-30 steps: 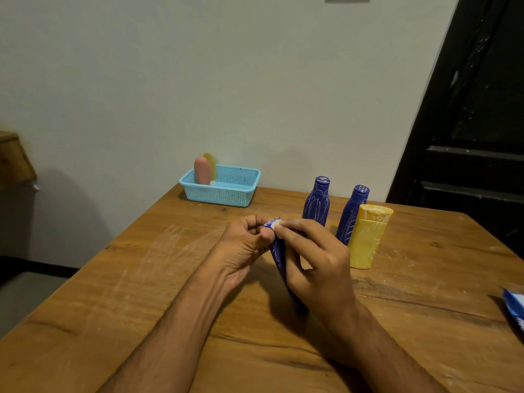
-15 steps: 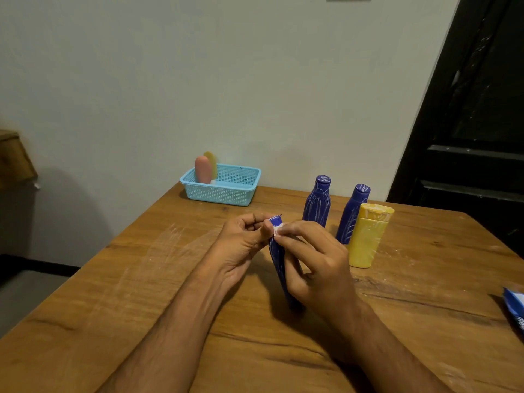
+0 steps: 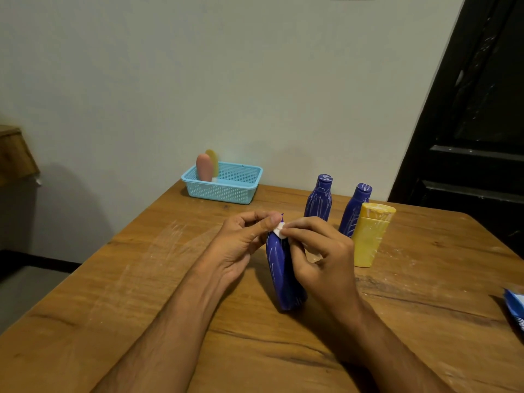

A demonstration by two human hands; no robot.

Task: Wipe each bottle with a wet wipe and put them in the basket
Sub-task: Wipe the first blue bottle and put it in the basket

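At table centre, your right hand grips a blue bottle standing upright, while your left hand pinches a white wipe at its top. At eleven o'clock, the basket by the table's far edge holds a pink bottle and a yellow one behind. At one o'clock stand two blue bottles and a yellow bottle; bare wood lies left.

The blue bottle's cap hides behind both hands; right of it, a blue packet is edge-cropped.
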